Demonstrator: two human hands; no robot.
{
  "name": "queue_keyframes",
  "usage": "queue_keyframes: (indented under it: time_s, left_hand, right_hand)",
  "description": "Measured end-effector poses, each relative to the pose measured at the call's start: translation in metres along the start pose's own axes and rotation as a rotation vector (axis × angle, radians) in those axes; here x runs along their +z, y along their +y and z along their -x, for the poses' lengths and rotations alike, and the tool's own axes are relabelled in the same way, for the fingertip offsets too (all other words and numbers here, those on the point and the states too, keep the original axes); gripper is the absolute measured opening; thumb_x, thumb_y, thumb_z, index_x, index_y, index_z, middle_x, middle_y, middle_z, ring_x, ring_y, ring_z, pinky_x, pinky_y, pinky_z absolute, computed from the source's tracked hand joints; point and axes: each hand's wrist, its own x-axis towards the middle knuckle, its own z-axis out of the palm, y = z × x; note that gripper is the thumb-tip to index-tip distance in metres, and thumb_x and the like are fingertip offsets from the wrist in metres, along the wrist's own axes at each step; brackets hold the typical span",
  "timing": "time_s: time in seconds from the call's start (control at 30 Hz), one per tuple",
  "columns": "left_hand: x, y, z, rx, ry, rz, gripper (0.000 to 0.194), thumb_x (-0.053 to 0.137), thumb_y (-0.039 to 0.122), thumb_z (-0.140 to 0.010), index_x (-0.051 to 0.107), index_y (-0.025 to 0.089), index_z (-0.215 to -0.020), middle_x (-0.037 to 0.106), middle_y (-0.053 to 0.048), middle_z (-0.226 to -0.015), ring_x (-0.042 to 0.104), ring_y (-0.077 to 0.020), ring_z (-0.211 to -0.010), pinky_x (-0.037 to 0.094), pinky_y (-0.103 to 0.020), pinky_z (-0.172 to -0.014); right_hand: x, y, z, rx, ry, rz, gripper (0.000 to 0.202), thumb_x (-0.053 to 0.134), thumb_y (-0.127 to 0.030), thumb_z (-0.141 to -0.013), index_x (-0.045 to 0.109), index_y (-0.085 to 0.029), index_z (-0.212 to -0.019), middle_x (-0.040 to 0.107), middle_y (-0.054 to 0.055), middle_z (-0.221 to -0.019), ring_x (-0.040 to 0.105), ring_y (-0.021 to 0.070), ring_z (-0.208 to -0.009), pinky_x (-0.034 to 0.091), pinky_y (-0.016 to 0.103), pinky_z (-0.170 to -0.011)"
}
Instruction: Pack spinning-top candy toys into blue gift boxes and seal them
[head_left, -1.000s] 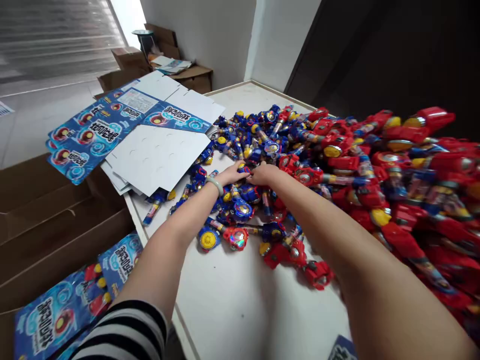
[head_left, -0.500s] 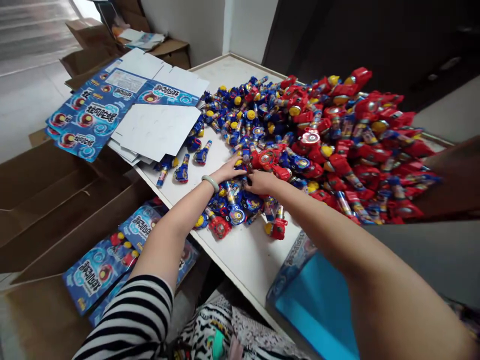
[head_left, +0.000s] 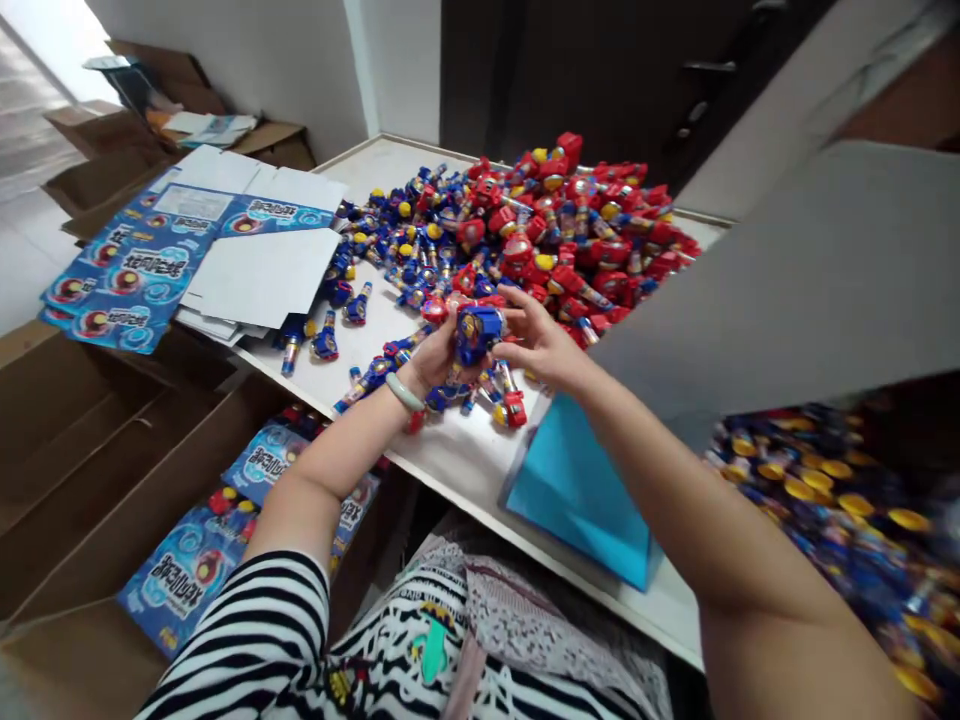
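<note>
My left hand [head_left: 436,357], with a pale bangle at the wrist, is wrapped round a blue toy [head_left: 478,332] above the white table [head_left: 480,455]. Red toy parts show just behind the blue one, between my hands. My right hand [head_left: 541,340] is at the right side of the held toys, its thumb and fingers apart, fingertips at the blue toy's edge. Loose blue and red toys lie on the table below my hands. Behind them rises a big pile of red toys [head_left: 600,240], with blue toys [head_left: 405,225] at its left.
Flat printed cardboard sheets [head_left: 259,275] lie on the table's left end. A blue-lined box [head_left: 577,490] sits at the near right edge. An open carton [head_left: 135,470] with printed boxes [head_left: 184,570] stands at lower left. More toys [head_left: 840,520] fill the lower right.
My hands have lifted from the loose toys, with a blue toy now in my left hand. My right hand has opened. The view has turned right, showing more toys at the lower right.
</note>
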Motion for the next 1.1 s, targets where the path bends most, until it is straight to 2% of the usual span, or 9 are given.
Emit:
queue_keyframes:
  time_s: [0.1,0.23,0.47,0.53,0.63,0.73,0.83,1.0,1.1]
  left_hand:
    - [0.058,-0.022,0.014,0.061,-0.033,-0.012,0.089,0.007,0.077,-0.093,0.053,0.014,-0.136,0.072,-0.017,-0.105,0.071,-0.0283,-0.091,0.06,-0.042,-0.076]
    - [0.115,-0.05,0.028,0.398,0.11,-0.272,0.072,0.053,0.059,-0.094,0.028,0.024,-0.152,0.056,-0.013,-0.136,0.058,-0.0265,-0.123,0.052,-0.041,-0.104]
    - [0.179,-0.1,0.059,0.709,0.18,-0.724,0.076,0.049,0.022,-0.09,0.016,0.027,-0.159,0.036,-0.016,-0.148,0.036,-0.0292,-0.143,0.03,-0.048,-0.123]
    - [0.175,-0.099,0.067,0.735,0.055,-0.721,0.08,0.05,0.021,-0.089,0.011,0.027,-0.16,0.034,-0.016,-0.153,0.034,-0.0284,-0.146,0.031,-0.047,-0.123]
    - [0.137,-0.079,0.073,0.674,-0.067,-0.7,0.072,0.053,0.03,-0.091,0.023,0.029,-0.156,0.038,-0.013,-0.155,0.043,-0.0256,-0.141,0.039,-0.041,-0.118]
    - [0.078,-0.061,0.066,0.541,0.268,-0.666,0.047,0.052,0.036,-0.093,0.048,0.026,-0.139,0.053,-0.011,-0.141,0.058,-0.0221,-0.124,0.048,-0.037,-0.108]
    - [0.034,-0.062,0.05,0.476,0.447,-0.638,0.03,0.053,0.034,-0.091,0.059,0.021,-0.118,0.065,-0.009,-0.118,0.064,-0.0203,-0.108,0.052,-0.036,-0.099]
    - [0.023,-0.081,0.029,0.559,0.314,-0.775,0.017,0.058,0.026,-0.088,0.064,0.017,-0.101,0.066,-0.007,-0.102,0.064,-0.02,-0.097,0.053,-0.036,-0.09]
    - [0.025,-0.085,0.023,0.627,0.299,-0.901,0.013,0.059,0.024,-0.087,0.064,0.018,-0.098,0.066,-0.007,-0.1,0.061,-0.0216,-0.099,0.05,-0.039,-0.094]
  right_hand:
    - [-0.005,0.001,0.064,0.022,0.18,-0.015,0.076,0.068,-0.062,-0.08,0.042,-0.028,-0.143,0.055,0.012,-0.143,0.057,0.0274,-0.129,0.051,0.044,-0.105]
    - [-0.004,0.011,0.138,0.12,0.361,-0.006,0.076,0.06,-0.065,-0.085,0.036,-0.03,-0.148,0.051,0.013,-0.146,0.06,0.0264,-0.124,0.053,0.044,-0.102]
    - [0.02,0.036,0.177,0.238,0.635,0.106,0.086,0.07,-0.056,-0.075,0.034,-0.024,-0.146,0.053,0.015,-0.143,0.061,0.0285,-0.12,0.053,0.042,-0.102]
    - [0.012,0.042,0.182,0.218,0.656,0.106,0.077,0.065,-0.056,-0.078,0.036,-0.024,-0.142,0.053,0.014,-0.142,0.06,0.0275,-0.122,0.054,0.04,-0.101]
    - [-0.017,0.053,0.193,0.214,0.7,0.147,0.079,0.057,-0.056,-0.083,0.025,-0.023,-0.147,0.051,0.016,-0.142,0.063,0.0257,-0.12,0.058,0.037,-0.094]
    - [-0.047,0.071,0.199,0.273,0.814,0.332,0.086,0.055,-0.053,-0.084,0.013,-0.021,-0.152,0.046,0.02,-0.144,0.063,0.0258,-0.12,0.059,0.036,-0.089]
    - [-0.057,0.098,0.189,0.208,0.86,0.382,0.082,0.064,-0.052,-0.079,0.03,-0.021,-0.146,0.046,0.018,-0.142,0.062,0.0276,-0.118,0.059,0.039,-0.089]
    - [-0.035,0.145,0.152,-0.078,0.975,0.289,0.066,0.07,-0.044,-0.078,0.043,-0.023,-0.135,0.052,0.014,-0.135,0.058,0.0277,-0.125,0.051,0.047,-0.105]
    - [-0.026,0.166,0.142,-0.128,0.928,0.315,0.059,0.067,-0.039,-0.081,0.043,-0.023,-0.133,0.054,0.014,-0.133,0.058,0.0271,-0.125,0.046,0.05,-0.111]
